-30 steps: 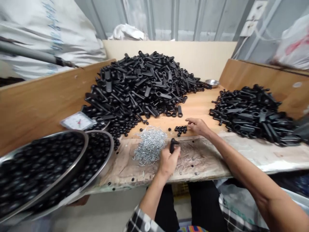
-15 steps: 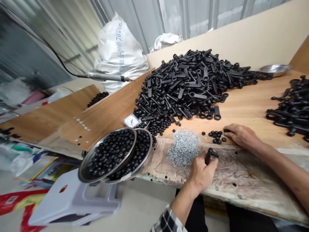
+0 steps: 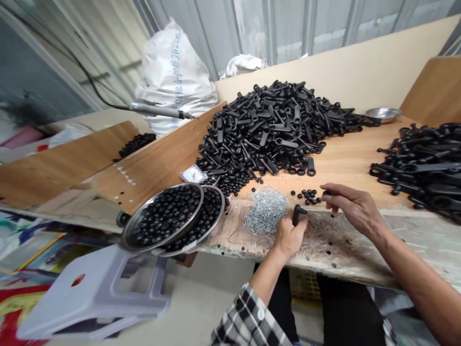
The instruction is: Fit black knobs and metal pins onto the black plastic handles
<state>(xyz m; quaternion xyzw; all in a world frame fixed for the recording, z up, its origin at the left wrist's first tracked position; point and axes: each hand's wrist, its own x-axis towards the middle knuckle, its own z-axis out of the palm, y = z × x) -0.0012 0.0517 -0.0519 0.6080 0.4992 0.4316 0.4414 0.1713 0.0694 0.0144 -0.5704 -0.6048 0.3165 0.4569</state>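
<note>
My left hand (image 3: 289, 236) is closed around a small black plastic part (image 3: 297, 213) held upright over the worn front of the workbench (image 3: 360, 250). My right hand (image 3: 351, 205) hovers just right of a small cluster of black beads (image 3: 308, 195), its fingertips pinched on one small black bead (image 3: 326, 193). A heap of short silver pins (image 3: 264, 210) lies directly left of my left hand.
A large pile of black handles (image 3: 273, 127) fills the back of the bench; a second pile (image 3: 425, 161) lies at right. Two stacked steel bowls of black beads (image 3: 173, 218) overhang the left edge above a grey stool (image 3: 90, 298). A small steel dish (image 3: 383, 114) sits at the back.
The view swung left, then settled back a little. My right hand lifted off the bench with a bead pinched in its fingers. My left hand kept its grip on the black part.
</note>
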